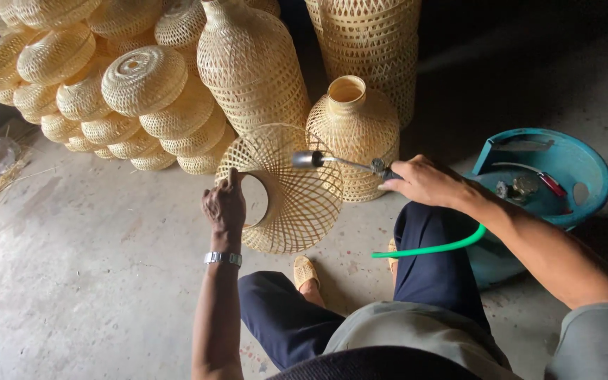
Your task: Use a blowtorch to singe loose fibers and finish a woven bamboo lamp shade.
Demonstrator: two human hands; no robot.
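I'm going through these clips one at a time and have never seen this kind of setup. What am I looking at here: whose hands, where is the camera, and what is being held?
There is no machine here. A seated person wears one camera on the head, so the single picture looks down over their own arms and knees.

The left hand, with a metal wristwatch, has a grip on the rim of an open-weave basket shade tipped on its side. The right hand holds a metal torch wand whose nozzle points at the shade. A green hose runs from the wand toward a blue gas cylinder at the person's right.

On the concrete floor stand tall woven vases and a stack of rounded woven shades. No flame can be made out.
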